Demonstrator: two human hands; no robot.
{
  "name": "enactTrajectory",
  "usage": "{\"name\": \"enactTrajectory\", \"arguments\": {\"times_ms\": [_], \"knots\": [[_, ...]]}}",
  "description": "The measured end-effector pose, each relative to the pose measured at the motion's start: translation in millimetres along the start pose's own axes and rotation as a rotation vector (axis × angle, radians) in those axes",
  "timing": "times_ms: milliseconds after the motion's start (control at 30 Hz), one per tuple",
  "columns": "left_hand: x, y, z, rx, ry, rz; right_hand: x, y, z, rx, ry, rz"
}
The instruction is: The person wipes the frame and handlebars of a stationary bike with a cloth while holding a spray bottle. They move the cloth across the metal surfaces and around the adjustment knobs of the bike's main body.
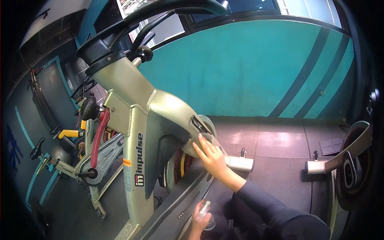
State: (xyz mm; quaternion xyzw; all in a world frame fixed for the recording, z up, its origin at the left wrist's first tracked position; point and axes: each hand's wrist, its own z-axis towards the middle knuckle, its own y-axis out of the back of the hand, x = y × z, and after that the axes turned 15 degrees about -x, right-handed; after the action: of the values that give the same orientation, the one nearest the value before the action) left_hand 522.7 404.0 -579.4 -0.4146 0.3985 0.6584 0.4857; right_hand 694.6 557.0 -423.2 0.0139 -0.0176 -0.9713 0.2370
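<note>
A pale gold exercise bike frame (172, 108) marked "impulse" fills the middle of the head view. My right hand (212, 158) reaches from the right, its fingers stretched out and lying on the lower end of the curved frame tube, just below a black slot-shaped part (201, 124). Whether a cloth lies beneath the fingers cannot be made out. Low in the view, my left hand (199, 220) is wrapped round a small bottle with a clear spray top (204, 209), beside the bike's dark side cover (182, 204).
Black handlebars (168, 7) arch over the top. Another bike (100, 160) with a red crank arm stands at the left, and part of one (352, 168) at the right. Behind is a teal wall (240, 68). The bike's front foot (240, 163) rests on dark floor tiles (276, 176).
</note>
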Motion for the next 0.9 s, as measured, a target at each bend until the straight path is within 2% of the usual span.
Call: {"name": "enactTrajectory", "arguments": {"times_ms": [33, 133, 167, 267, 300, 367, 400, 467, 600, 700, 733, 800, 900], "knots": [[-2.7, 0.0, 1.5, 0.005, -0.047, 0.007, -5.5, -0.1, -14.1, 0.032, -0.012, 0.021], [-13.8, 1.1, 2.3, 0.037, 0.055, -0.089, -26.3, -0.2, -51.1, 0.114, -0.048, 0.058], [-2.1, 2.0, 2.8, 0.043, 0.000, -0.076, -32.8, -2.6, -65.1, 0.167, -0.128, 0.103], [-9.3, 0.8, 3.0, 0.027, 0.077, -0.102, -53.6, 9.1, -94.5, 0.386, -0.430, 0.218], [-8.4, 1.6, 3.3, 0.030, 0.062, -0.091, -64.4, 11.7, -93.4, 0.365, -0.576, 0.309], [-9.7, 3.1, 3.3, 0.042, 0.071, -0.102, -77.9, 15.0, -59.7, 0.141, -0.622, 0.326], [-9.7, 4.2, 3.6, 0.050, 0.076, -0.106, -76.4, 26.2, -18.8, 0.038, -0.644, 0.340], [8.7, 10.8, 2.9, 0.081, 0.077, -0.078, -75.7, 30.3, 53.7, -0.118, -0.538, 0.457], [18.1, 19.1, 12.2, 0.201, 0.101, -0.086, -66.9, 17.1, 160.6, -0.165, -0.165, 0.622], [6.3, 15.8, 9.9, 0.130, 0.125, -0.136, -64.7, -21.3, 171.3, 0.075, -0.101, 0.776], [8.3, 17.2, 8.9, 0.127, 0.120, -0.141, -62.9, -29.7, 165.9, 0.020, -0.174, 0.884], [13.8, 20.5, 5.1, 0.120, 0.111, -0.154, -71.1, -34.6, 149.7, -0.016, -0.227, 0.919], [10.0, 18.2, 4.7, 0.101, 0.178, -0.217, -84.4, -41.9, 119.3, 0.003, -0.430, 0.957]]}}
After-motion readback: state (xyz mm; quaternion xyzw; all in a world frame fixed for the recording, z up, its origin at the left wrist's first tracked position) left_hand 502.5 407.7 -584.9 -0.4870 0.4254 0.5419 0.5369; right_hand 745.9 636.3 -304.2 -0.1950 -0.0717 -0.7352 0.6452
